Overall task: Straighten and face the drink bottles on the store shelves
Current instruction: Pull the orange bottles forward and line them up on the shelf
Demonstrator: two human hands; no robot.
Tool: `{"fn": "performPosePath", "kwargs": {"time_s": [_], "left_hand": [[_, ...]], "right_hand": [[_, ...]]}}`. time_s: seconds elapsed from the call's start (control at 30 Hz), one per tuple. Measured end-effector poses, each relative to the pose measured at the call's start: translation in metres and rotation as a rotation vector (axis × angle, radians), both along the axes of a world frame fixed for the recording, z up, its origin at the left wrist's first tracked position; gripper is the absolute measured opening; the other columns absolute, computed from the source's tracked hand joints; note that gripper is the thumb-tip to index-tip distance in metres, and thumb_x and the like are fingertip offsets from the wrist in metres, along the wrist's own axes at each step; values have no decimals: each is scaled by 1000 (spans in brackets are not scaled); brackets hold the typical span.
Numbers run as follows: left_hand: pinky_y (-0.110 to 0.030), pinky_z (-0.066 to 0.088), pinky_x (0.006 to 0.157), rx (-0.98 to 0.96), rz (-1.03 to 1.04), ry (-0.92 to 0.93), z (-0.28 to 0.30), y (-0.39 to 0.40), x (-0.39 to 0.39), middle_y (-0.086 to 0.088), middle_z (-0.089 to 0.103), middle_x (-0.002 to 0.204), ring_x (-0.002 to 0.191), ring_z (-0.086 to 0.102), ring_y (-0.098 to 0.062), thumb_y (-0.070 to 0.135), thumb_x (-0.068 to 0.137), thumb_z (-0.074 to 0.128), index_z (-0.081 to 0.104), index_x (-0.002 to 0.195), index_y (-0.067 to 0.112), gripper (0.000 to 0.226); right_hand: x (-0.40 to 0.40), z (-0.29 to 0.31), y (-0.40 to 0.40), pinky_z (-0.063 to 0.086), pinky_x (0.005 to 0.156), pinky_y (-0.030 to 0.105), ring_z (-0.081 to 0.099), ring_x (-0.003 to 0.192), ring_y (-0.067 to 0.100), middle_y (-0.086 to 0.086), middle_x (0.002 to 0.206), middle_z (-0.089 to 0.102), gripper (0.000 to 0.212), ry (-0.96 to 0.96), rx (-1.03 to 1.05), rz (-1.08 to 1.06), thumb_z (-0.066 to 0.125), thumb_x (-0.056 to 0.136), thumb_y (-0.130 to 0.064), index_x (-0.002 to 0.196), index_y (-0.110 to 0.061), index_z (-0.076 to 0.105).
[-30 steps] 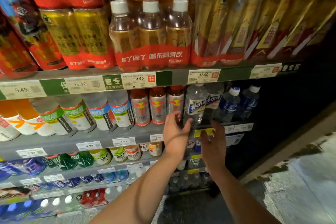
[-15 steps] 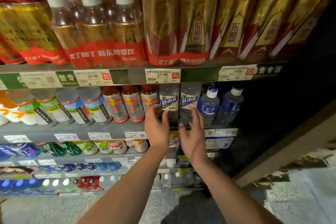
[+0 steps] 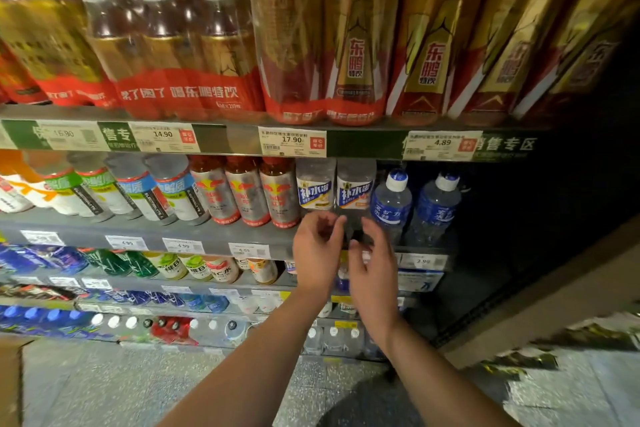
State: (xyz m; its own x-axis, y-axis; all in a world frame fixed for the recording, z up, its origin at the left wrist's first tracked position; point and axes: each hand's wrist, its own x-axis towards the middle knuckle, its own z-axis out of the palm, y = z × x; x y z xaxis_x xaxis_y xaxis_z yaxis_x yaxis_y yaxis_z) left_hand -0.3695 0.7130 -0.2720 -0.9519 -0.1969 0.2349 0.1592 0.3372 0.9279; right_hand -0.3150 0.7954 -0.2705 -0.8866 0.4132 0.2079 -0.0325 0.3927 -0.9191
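Two clear bottles with blue-and-white labels stand side by side on the second shelf, labels facing out. My left hand hovers just below the left one, fingers loosely curled and holding nothing. Close beside it, my right hand is under the right bottle, fingers relaxed, also holding nothing. Neither hand touches a bottle. Two blue-labelled water bottles stand to the right. Three red-and-silver bottles stand to the left.
Shrink-wrapped gold-and-red drink packs fill the top shelf. Price tags line the shelf edges. Lower shelves hold green, yellow and blue bottles. A dark gap lies right of the water bottles. A brown carton edge juts in at right.
Both hands have drawn back from the two clear bottles and dropped slightly, fingers now loosely curled. The camera has shifted closer and rightward along the shelf.
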Motion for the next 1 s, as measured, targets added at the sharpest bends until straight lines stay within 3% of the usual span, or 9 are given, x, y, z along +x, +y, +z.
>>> {"fn": "performPosePath", "kwargs": {"time_s": [0.1,0.2,0.33,0.4,0.5,0.73,0.87,1.0], "left_hand": [[-34,56,74,9,-104,-16,-5,19,9,8,66,82,78,65,-8,29,88,75,61,88,25,14],[-19,51,69,-41,-165,-18,-9,40,13,14,63,83,78,62,-1,36,82,80,57,98,28,29],[-16,51,79,-80,-123,-33,-12,62,11,16,64,108,95,62,1,43,76,84,54,122,31,56],[-16,50,84,-92,-91,-34,-12,70,11,16,61,116,102,60,1,46,75,84,49,126,38,62],[-21,52,85,-67,-61,-19,-11,79,10,17,59,115,104,59,1,44,77,84,46,120,44,58],[-18,42,64,-88,12,-40,-6,92,9,15,54,90,79,53,-1,41,78,83,44,99,32,45],[-17,45,61,-56,7,-54,-9,93,10,12,57,84,73,57,-2,36,78,84,45,98,28,45],[-11,46,63,-54,-28,-58,-11,88,8,14,61,85,79,61,2,26,80,83,45,101,31,43]], "right_hand": [[12,-3,32,52,93,39,60,108,15,-1,117,60,27,119,-42,-164,55,95,-24,122,-22,58],[12,-5,66,50,96,48,58,110,24,0,119,54,33,150,-62,-337,57,91,-32,122,-23,53],[3,-6,95,42,108,36,51,126,24,6,135,48,61,77,-74,-369,71,87,-31,139,-17,43],[-5,-7,105,39,105,27,51,127,24,10,138,49,73,17,-67,-344,77,84,-28,143,-14,39],[-12,-6,115,48,100,31,57,123,21,5,136,58,80,-66,-96,-243,78,84,-30,149,-19,33],[-22,-6,122,54,96,39,63,116,18,-1,129,65,71,-68,-85,-156,77,86,-27,144,-21,37],[-27,-5,123,52,92,24,63,110,4,-9,125,64,70,-31,-114,-142,81,81,-24,137,-27,41],[-25,-13,124,44,83,8,57,101,-12,-17,119,57,73,-44,-71,-153,79,80,-19,140,-25,38]]}}
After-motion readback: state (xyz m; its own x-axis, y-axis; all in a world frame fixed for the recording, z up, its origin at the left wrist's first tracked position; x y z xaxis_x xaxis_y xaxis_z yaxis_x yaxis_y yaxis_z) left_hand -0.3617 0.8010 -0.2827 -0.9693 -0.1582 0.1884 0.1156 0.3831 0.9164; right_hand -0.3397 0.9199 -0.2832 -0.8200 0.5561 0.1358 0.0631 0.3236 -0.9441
